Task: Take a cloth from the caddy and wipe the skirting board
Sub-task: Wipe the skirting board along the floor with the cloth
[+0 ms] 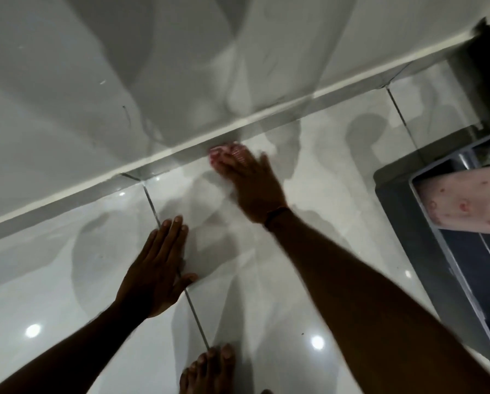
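A pink patterned cloth [229, 150] is pressed against the grey skirting board [280, 118], which runs diagonally from lower left to upper right under a white wall. My right hand [252, 184] holds the cloth at the board, fingers stretched over it; the hand is blurred. My left hand [155, 268] lies flat on the glossy floor tile, fingers apart, holding nothing. The grey caddy [394, 211] stands at the right edge with another pink spotted cloth [462, 203] lying in it.
Glossy white floor tiles [67, 294] with dark grout lines fill the foreground. My bare toes [209, 365] show at the bottom centre. A dark object [485, 78] stands in the upper right corner by the wall.
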Demonstrator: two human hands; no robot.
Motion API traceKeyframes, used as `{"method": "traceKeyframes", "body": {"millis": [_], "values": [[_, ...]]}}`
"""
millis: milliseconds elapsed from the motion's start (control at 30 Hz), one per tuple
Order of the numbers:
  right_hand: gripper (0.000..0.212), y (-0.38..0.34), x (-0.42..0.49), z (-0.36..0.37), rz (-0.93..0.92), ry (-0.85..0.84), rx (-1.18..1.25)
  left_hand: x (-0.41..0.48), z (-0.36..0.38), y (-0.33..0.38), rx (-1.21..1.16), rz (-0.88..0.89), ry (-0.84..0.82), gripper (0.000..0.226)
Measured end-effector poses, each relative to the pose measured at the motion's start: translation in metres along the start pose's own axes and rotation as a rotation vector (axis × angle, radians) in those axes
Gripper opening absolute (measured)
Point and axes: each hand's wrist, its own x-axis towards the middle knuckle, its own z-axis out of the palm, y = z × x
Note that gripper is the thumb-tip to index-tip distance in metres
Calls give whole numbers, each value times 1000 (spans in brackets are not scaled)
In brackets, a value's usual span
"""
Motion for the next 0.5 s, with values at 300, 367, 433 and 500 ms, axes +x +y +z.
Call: {"method": "traceKeyframes", "body": {"millis": [300,367,433,500], "values": [[85,175,-15,-57,610,176,72,24,1,4,35,14,44,98],[79,175,-7,-60,776,208,118,26,2,7,19,-1,50,97],[74,148,-5,-51,705,198,113,24,2,8,11,-15,50,97],[65,112,-18,-30,380,150,217,25,1,9,13,-19,51,96]]}}
